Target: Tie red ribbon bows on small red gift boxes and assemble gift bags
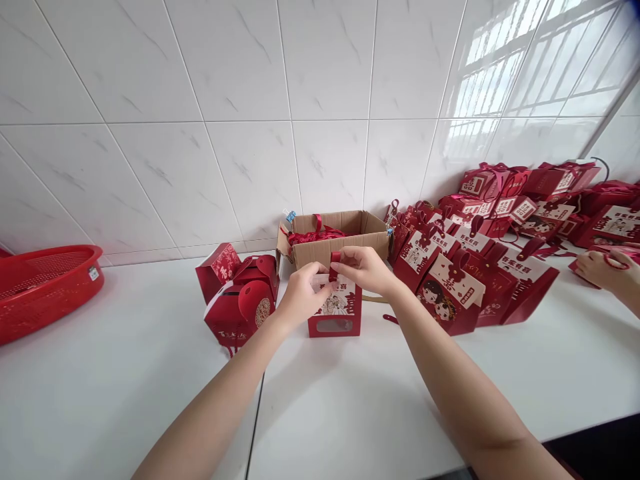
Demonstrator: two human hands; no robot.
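A red gift box [335,327] with a white printed panel and a small clear window stands upright on the white table, in front of an open cardboard box. At its top, my right hand [364,268] pinches a dark red strap [335,265] that stands up from the box. My left hand [309,292] is closed at the upper left of the same box, its fingertips at the top edge near the strap. What the left fingertips grip is too small to make out.
The cardboard box [320,253] holds red ribbons. Red boxes [235,313] sit to the left, a red plastic basket [50,287] at the far left. Many red gift boxes [450,293] crowd the right side. Another person's hand [607,270] is at the right edge.
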